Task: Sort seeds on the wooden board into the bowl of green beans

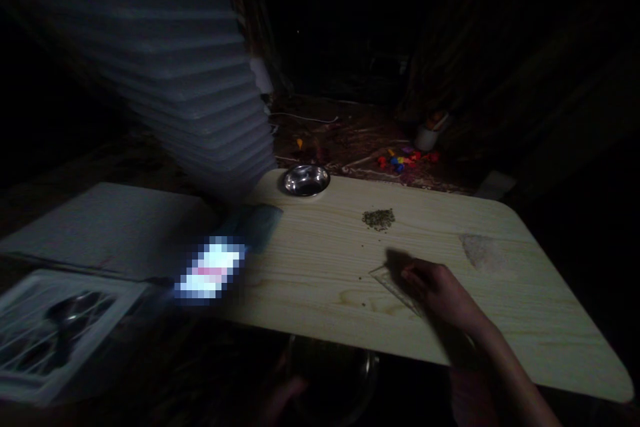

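My right hand (440, 293) rests on the pale wooden table (320, 267), its fingers curled on the corner of a small clear plastic packet (387, 279) lying flat. A little pile of greenish-brown seeds (379, 218) lies on the wood just beyond the hand. In the dark below the table's near edge, my left hand (287, 393) shows only faintly, beside the rim of a dark round metal bowl (333, 370). Its fingers cannot be made out.
A small shiny steel bowl (306, 180) stands at the table's far edge. A blurred stack of white plastic trays (190, 80) looms at upper left. Another clear packet (483, 250) lies to the right. A white tray with a spoon (60, 327) sits at lower left.
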Available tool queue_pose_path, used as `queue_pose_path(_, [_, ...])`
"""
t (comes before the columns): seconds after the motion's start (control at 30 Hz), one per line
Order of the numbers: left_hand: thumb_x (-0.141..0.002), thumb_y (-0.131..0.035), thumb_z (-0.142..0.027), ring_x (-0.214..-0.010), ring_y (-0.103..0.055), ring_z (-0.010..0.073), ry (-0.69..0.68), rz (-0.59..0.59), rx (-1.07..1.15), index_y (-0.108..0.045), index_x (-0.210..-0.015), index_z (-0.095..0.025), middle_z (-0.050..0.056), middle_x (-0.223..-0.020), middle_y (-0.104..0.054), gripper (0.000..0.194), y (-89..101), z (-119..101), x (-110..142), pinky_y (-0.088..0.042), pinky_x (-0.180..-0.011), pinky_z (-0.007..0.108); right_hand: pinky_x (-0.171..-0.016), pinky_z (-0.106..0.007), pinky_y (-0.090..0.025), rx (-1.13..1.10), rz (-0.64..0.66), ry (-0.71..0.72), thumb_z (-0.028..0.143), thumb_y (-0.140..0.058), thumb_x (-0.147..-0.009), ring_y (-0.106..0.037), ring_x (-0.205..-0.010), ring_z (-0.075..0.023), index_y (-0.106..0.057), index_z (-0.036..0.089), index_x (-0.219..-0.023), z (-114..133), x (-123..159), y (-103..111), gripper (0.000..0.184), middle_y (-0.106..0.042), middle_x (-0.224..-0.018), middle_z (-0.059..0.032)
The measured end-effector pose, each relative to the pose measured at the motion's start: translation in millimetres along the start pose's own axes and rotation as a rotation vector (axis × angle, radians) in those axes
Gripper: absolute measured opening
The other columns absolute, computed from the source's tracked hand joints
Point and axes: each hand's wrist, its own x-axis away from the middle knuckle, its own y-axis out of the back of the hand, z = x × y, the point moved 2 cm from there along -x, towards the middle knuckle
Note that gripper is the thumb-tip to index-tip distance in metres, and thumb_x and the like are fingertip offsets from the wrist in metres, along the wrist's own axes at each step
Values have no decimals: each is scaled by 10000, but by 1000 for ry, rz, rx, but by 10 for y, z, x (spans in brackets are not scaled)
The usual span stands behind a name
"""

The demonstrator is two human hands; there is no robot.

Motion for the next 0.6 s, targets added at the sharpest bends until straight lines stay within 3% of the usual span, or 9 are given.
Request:
queue_pose_path(0.17, [-569, -766, -174, -1338, -442, 356, -25, -95, -70, -714, -866, -217, 90, -1134, -729, 305, 43, 15, -33, -449, -1029, 400, -703, -317, -483, -17, -57, -26, 379, -497, -930, -670, -775, -215, -681, 191, -900, 72, -52, -111, 264, -736, -851, -68])
queue_pose_path(0.33, [-634, -725, -189, -1115, -637, 338, -15, -32, -125, -745, -861, -202, 90, -1008, -765, 228, 6, -52, 74, -523, -929, 400, -649, -299, -469, -27, 51, 36, 352, -497, -929, -646, -698, -193, -668, 212, -860, 203, -11, -221, 232, -720, -797, -40])
queue_pose_path(0.47, [-634, -760, -224, -1149, -608, 333, -62, -22, -217, -763, -895, -228, 66, -1079, -748, 261, 19, -224, 143, -457, -1013, 403, -616, -284, -459, 6, -40, -5, 384, -475, -929, -640, -680, -193, -664, 194, -861, 76, -87, -72, 277, -717, -778, -51])
queue_pose_path(0.6, [-656, -750, -196, -1159, -607, 307, -57, 2, -191, -752, -896, -203, 78, -1093, -744, 239, 7, -275, 109, -402, -1073, 417, -637, -292, -447, 89, -131, -29, 407, -460, -926, -647, -705, -213, -669, 179, -868, -46, -367, 57, 315, -729, -806, -90])
